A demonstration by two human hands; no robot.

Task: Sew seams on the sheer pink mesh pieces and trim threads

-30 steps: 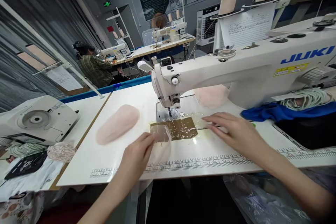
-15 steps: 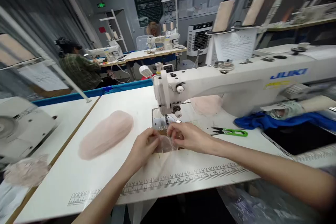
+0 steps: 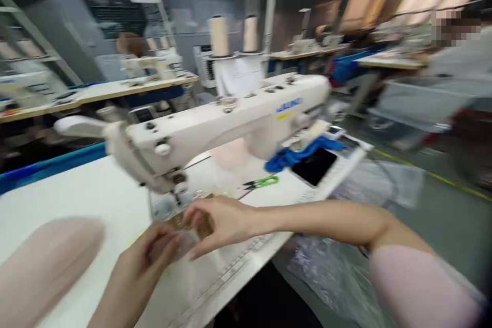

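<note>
A small piece of sheer pale fabric [image 3: 187,242] lies between my hands, just in front of the sewing machine's needle area. My left hand [image 3: 140,264] pinches its left side between thumb and fingers. At the fabric's right side, my right hand [image 3: 225,223] has its thumb spread from its curled fingers; whether these touch the cloth is blurred. Behind my hands is the white sewing machine [image 3: 207,128], its needle end [image 3: 177,189] just beyond my fingertips. A brown opening [image 3: 179,221] shows in the tabletop beneath my fingers.
Pale pink fabric [image 3: 54,266] lies at left, with another pink piece [image 3: 230,155] behind the machine arm. Green-handled thread snips [image 3: 265,182], a blue cloth [image 3: 284,159] and a black tablet [image 3: 314,166] lie right. Clear plastic [image 3: 330,271] hangs below the table edge. A person [image 3: 457,61] is far right.
My view has swung to the right and come closer to the machine. My right thumb has parted from its fingers, while my left hand keeps its pinch on the sheer fabric.
</note>
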